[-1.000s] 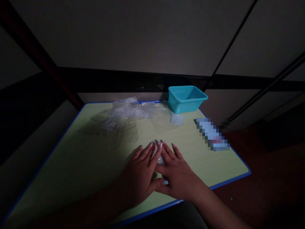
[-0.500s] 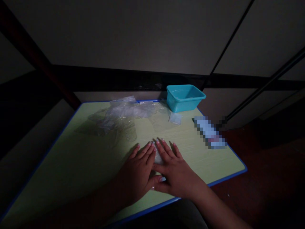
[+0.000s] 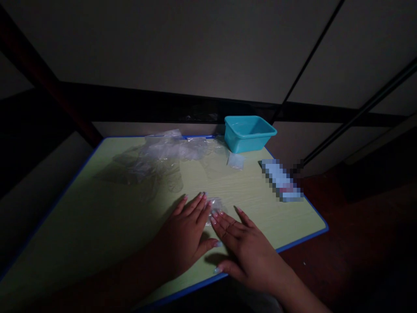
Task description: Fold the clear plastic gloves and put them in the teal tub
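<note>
Between my hands lies a small piece of clear plastic (image 3: 215, 204), flat on the pale green table (image 3: 247, 213); it looks like a folded bag, partly covered by my fingers. My left hand (image 3: 185, 232) rests with outstretched fingers at the plastic's left side. My right hand (image 3: 244, 243) is spread open, its fingertips touching the plastic's lower right part. Farther back and to the left is a loose heap of clear plastic bags (image 3: 166, 150). A small folded plastic packet (image 3: 236, 161) sits just in front of the turquoise bin (image 3: 249, 134).
Near the table's right edge lies a flat, pixelated object, apparently a phone (image 3: 280, 180). Pale cabinet panels (image 3: 182, 48) rise directly behind the table. A blue rim (image 3: 301, 239) borders the tabletop, and reddish floor (image 3: 312, 261) shows at the right.
My right hand has drawn back toward me and apart from the left, baring more of the clear plastic. The left hand stays nearly in place. The view has shifted slightly.
</note>
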`<state>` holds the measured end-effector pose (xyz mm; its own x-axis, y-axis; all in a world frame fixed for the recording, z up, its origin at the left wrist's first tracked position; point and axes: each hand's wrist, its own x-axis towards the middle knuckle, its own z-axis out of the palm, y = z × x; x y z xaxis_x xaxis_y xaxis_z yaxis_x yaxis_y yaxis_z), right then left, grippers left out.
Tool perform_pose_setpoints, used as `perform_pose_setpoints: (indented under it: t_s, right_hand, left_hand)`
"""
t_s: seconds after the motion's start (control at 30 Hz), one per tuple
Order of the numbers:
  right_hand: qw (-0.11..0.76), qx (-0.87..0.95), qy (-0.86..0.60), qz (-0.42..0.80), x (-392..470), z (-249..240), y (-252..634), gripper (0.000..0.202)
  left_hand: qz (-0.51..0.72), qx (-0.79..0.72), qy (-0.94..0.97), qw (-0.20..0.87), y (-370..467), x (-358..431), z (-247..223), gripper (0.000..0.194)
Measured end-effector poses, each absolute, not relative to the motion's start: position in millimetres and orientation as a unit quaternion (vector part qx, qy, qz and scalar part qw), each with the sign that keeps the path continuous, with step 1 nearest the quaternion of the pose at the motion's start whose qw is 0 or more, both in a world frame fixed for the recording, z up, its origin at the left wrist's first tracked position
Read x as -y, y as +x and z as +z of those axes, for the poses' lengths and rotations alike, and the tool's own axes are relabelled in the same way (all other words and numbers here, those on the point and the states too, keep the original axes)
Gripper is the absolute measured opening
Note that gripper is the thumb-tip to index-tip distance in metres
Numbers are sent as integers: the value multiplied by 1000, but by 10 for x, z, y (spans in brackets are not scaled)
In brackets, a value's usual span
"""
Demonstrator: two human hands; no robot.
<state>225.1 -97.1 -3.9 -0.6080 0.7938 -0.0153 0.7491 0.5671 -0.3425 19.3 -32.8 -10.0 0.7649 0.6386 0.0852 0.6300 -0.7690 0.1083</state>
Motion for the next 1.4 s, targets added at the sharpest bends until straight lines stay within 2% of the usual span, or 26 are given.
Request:
perform_pose_setpoints:
  t_s: [0.2,0.57,0.83,0.97,1.4]
  right_hand:
    - [81,883,-439,145,1004,-77,2261,72]
    - [89,883,-440,141,1060,-83,2299,67]
    - [152,870,-465,60,1122,-153,2331,60]
    - [183,838,-510,62,1097,-163,2318,59]
    - [107,840,-514,138,746,-13,2147,63]
  left_hand:
    - [60,-331,942,20,181,329,-108,67]
    - [30,-327,944,26,168,361,-115,76]
    - [49,-310,948,45,124,359,-186,76]
    - [41,-296,952,61,92,343,-189,73]
    - [38,-315,946,69,95,367,-181,70]
